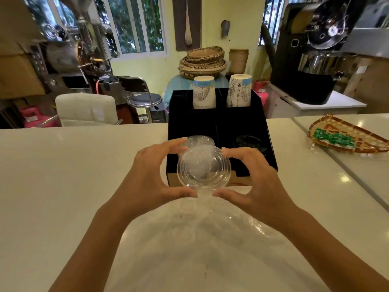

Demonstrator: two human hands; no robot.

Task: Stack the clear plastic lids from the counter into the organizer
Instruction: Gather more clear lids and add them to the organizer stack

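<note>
I hold a stack of clear plastic lids (203, 167) between both hands, just above the front edge of the black organizer (221, 123). My left hand (151, 178) grips its left side and my right hand (259, 180) its right side, thumbs underneath. More clear lids (200, 141) sit in the organizer's front left compartment, behind the held stack. Black lids (249, 142) lie in the front right compartment. Several loose clear lids (259, 226) rest on the white counter (63, 165) below my hands, hard to make out.
Two stacks of upturned paper cups (204, 92) (240, 91) stand in the organizer's rear slots. A woven tray (347, 135) with green packets lies on the counter at the right. Chairs and roasting machines stand beyond the counter.
</note>
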